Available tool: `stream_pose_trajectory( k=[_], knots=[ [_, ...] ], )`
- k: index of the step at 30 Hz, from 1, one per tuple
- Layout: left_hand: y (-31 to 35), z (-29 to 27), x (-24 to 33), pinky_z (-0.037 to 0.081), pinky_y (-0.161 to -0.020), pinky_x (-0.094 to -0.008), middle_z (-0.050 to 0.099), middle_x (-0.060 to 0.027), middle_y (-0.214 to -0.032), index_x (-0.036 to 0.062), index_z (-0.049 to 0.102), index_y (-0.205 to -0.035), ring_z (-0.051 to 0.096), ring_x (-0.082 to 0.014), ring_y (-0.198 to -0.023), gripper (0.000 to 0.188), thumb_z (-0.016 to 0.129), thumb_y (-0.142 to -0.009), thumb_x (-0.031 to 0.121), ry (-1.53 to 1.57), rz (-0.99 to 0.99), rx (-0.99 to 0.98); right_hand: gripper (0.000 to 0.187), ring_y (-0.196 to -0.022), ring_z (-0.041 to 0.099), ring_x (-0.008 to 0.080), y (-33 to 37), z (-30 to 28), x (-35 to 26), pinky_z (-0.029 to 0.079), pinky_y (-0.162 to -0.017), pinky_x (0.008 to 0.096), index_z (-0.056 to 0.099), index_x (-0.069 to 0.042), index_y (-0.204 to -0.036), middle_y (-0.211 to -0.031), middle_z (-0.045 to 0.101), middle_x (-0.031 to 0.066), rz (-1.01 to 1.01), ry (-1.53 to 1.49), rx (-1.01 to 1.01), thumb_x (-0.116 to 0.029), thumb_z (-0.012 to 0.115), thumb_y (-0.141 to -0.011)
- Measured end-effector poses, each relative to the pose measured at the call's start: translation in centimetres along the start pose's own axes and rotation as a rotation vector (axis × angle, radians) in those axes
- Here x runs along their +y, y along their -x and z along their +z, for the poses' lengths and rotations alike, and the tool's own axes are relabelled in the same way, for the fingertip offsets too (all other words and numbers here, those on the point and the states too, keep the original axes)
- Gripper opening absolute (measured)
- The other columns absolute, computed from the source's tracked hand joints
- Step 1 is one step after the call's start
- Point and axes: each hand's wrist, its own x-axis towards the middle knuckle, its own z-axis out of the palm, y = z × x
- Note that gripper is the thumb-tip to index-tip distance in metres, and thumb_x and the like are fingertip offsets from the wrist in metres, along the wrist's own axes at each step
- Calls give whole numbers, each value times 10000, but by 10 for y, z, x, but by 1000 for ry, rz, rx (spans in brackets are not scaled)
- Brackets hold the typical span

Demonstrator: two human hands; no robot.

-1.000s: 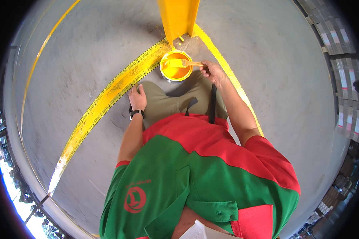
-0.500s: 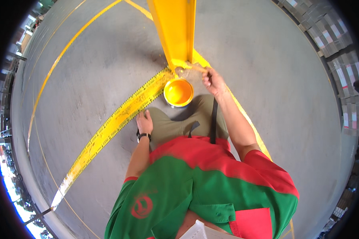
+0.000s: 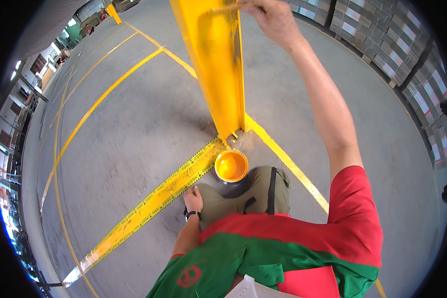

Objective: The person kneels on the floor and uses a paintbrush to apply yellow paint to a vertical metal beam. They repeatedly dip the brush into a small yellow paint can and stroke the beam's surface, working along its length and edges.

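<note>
In front of me rises a yellow steel column [image 3: 214, 74], with a darker patch along its right side. My right hand [image 3: 277, 22], raised at the end of an outstretched arm, is closed round the wooden handle of a paintbrush [image 3: 228, 8]. The brush lies across the upper part of the column; its bristles hardly stand out against the yellow. At the column's foot stands an open paint can [image 3: 247, 167] holding yellow paint [image 3: 231, 165]. My left hand [image 3: 193, 199] rests on my left knee, fingers stretched out and holding nothing.
A broad yellow floor stripe [image 3: 154, 201], edged with patterned tape, runs from the column to the lower left. Another yellow line [image 3: 293, 169] passes along my right. Stacked grey bundles [image 3: 362, 37] stand at the far right. My bent knees are close to the can.
My right hand has lifted the brush from the column's base to high on the column. My view has tilted up, so the can and column foot sit lower. My left hand stays on the knee.
</note>
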Motion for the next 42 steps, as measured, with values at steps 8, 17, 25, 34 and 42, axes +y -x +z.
stream_pose_trajectory(
  k=[8,17,25,34,42],
  knots=[
    [-1,5,-4,485,-941,-538,691,-297,-1098,-55,680,-1099,627,-481,-1053,405,537,-1049,320,9,58,67,195,-970,727,329,24,0,-16,583,-824,384,697,-75,-1158,-1056,755,120,158,-11,-399,-126,657,-975],
    [0,-2,-1,473,-1005,-524,658,-308,-1187,-46,671,-1193,593,-472,-1139,414,549,-1037,318,39,-30,-24,143,-908,722,361,-35,-5,-4,577,-778,423,686,-27,-1080,-972,742,172,-74,67,-82,-74,666,-946],
    [0,0,-1,469,-1019,-523,656,-313,-1197,-46,672,-1200,594,-478,-1140,436,547,-1037,338,27,-56,-22,158,-965,718,358,5,16,-29,579,-835,449,713,-56,-1081,-1004,743,164,90,9,-560,-85,645,-941],
    [-1,-1,1,476,-1006,-532,678,-314,-1140,-53,690,-1148,608,-489,-1107,415,559,-1026,321,56,-49,-8,185,-936,717,350,-92,-7,6,586,-806,431,693,-41,-1116,-989,736,148,-47,193,-110,-87,668,-938],
    [-2,4,-6,479,-1001,-539,685,-309,-1122,-42,703,-1130,617,-473,-1104,396,580,-1011,315,66,-25,31,291,-933,733,287,-77,-8,-1,606,-797,385,703,-59,-1185,-1031,750,112,-307,393,281,-30,661,-898]
  ],
)
